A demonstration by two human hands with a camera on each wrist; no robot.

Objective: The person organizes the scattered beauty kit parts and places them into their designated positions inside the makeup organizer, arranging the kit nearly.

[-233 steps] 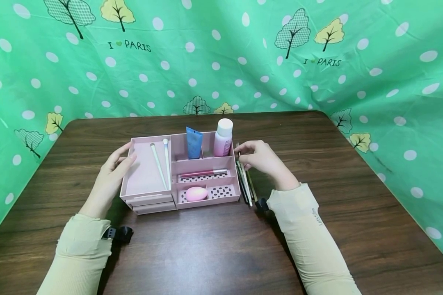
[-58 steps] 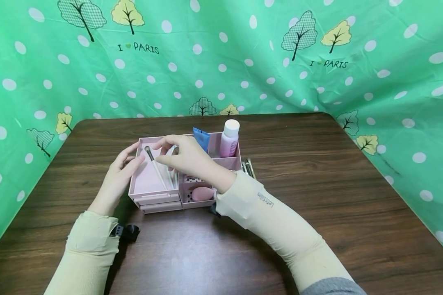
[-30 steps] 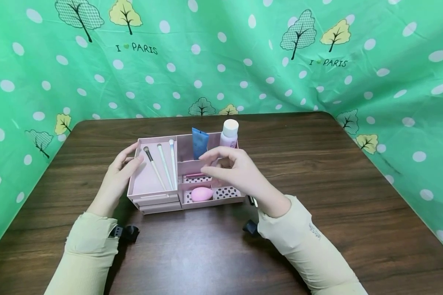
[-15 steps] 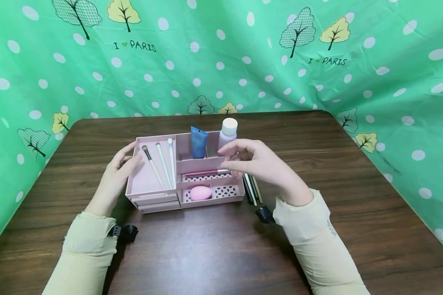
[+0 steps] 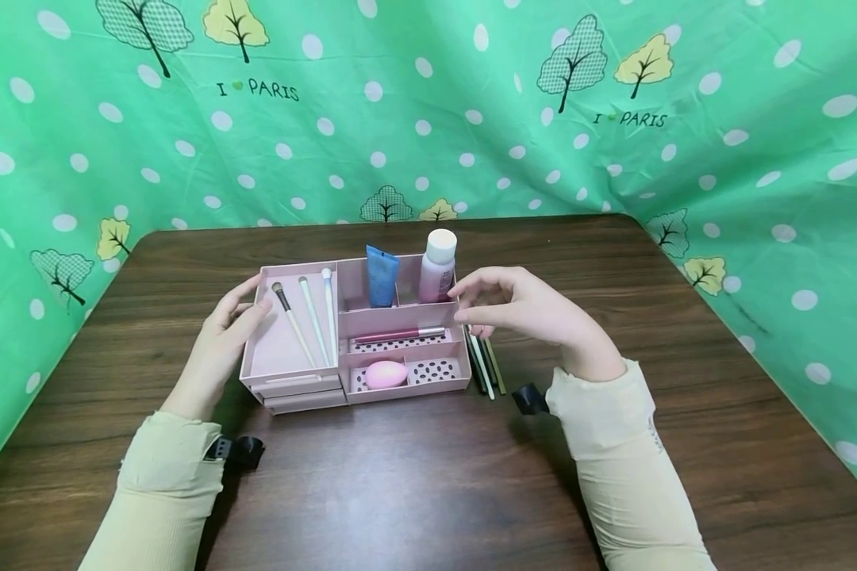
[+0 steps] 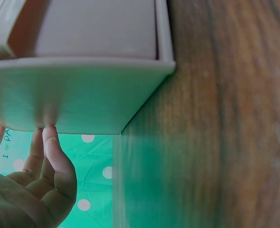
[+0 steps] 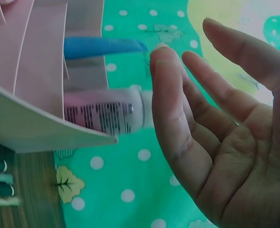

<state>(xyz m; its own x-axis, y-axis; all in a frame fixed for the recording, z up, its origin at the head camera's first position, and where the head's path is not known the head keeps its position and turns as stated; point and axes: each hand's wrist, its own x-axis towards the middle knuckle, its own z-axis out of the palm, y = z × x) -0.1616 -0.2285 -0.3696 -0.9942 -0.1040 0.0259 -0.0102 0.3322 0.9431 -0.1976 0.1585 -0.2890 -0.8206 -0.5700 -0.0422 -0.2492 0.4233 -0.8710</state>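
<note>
My left hand (image 5: 214, 341) rests its fingertips against the left side of a pale pink cosmetics organizer (image 5: 400, 394); in the left wrist view the fingers (image 6: 59, 156) touch the side wall's edge. Three makeup brushes lie in its left tray: a dark-tipped brush (image 5: 296, 325), a pale green one (image 5: 316, 321) and a white-tipped one (image 5: 328, 317). Holding nothing, my right hand (image 5: 528, 305) hovers by the organizer's right wall with fingers parted. Just below it, several slim brushes or pencils (image 5: 487, 369) lie on the table, partly hidden by the hand.
In the organizer's right half stand a blue tube (image 5: 382, 277) and a white-capped pink bottle (image 5: 438, 274). A dark pink lip gloss tube (image 5: 400, 335) lies in the middle section, a pink makeup sponge (image 5: 386, 374) in front. Green polka-dot cloth (image 5: 428, 119) hangs behind the wooden table (image 5: 414, 476).
The dark-tipped brush has been added to the left tray, let go by my right hand. That hand has since moved right, back beside the organizer's right wall. My left hand stays put.
</note>
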